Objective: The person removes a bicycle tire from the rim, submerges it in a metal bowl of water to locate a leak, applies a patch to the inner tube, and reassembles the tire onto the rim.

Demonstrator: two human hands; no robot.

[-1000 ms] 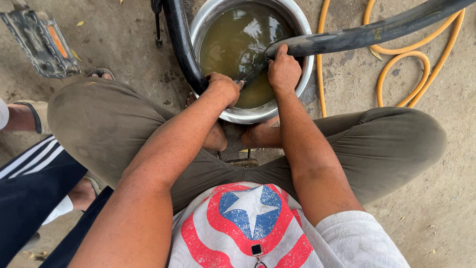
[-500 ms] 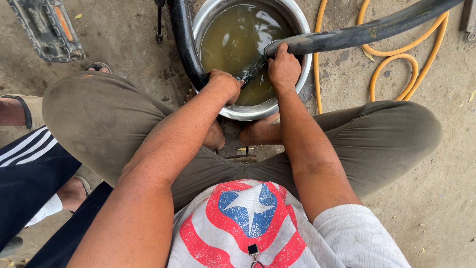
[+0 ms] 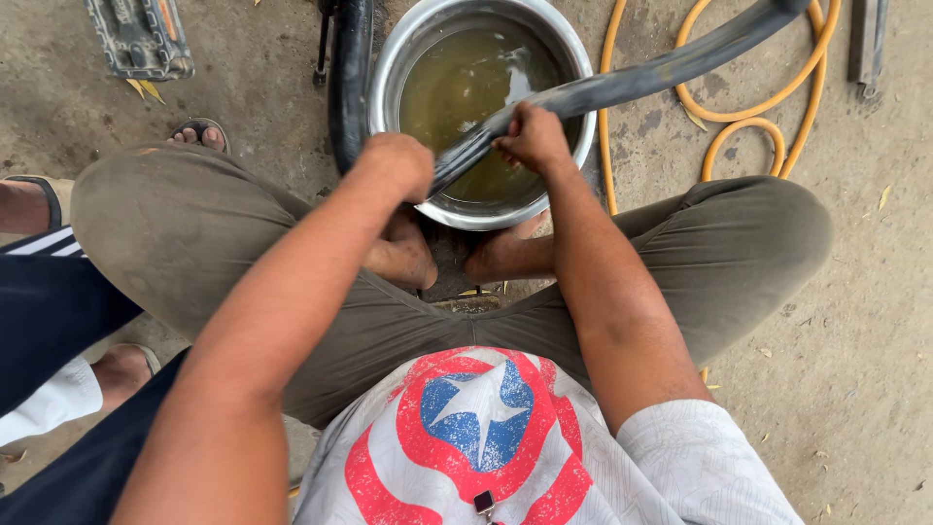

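hands: our left hand [image 3: 397,165] and right hand [image 3: 533,136] both stay clamped on the black inner tube [image 3: 622,86] | place: tube over the far steel basin [image 3: 389,68] of murky water | change: grip unmoved, same stretch still dipped.

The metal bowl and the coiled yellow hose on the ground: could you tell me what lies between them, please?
In the head view, bare concrete separates the metal bowl from the yellow hose; above it passes the black rubber tube gripped by both hands.
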